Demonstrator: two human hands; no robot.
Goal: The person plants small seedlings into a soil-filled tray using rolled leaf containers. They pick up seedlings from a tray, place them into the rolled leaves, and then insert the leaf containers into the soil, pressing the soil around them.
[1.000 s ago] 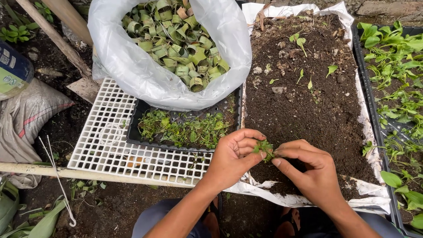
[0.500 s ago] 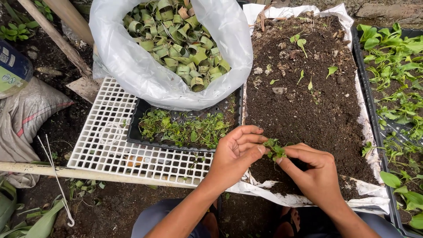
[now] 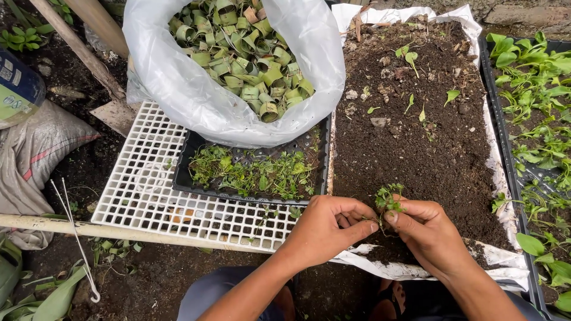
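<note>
A wide bed of dark soil (image 3: pixel 416 148) was lined with white sheeting – presumably so the earth was kept in. Beside it, a white plastic bag (image 3: pixel 178 89) had been rolled open, so that green leaf rings (image 3: pixel 250 53) could be reached. A black tray (image 3: pixel 190 172) of small seedlings was set on a white grid (image 3: pixel 143 190). At far left, a dark container with a pale label (image 3: pixel 15 89) was partly seen. A small seedling (image 3: pixel 388 199) was pinched between the right hand (image 3: pixel 431 235) and the left hand (image 3: pixel 324 229) – fingertips pressed together, low over the soil's near edge
</note>
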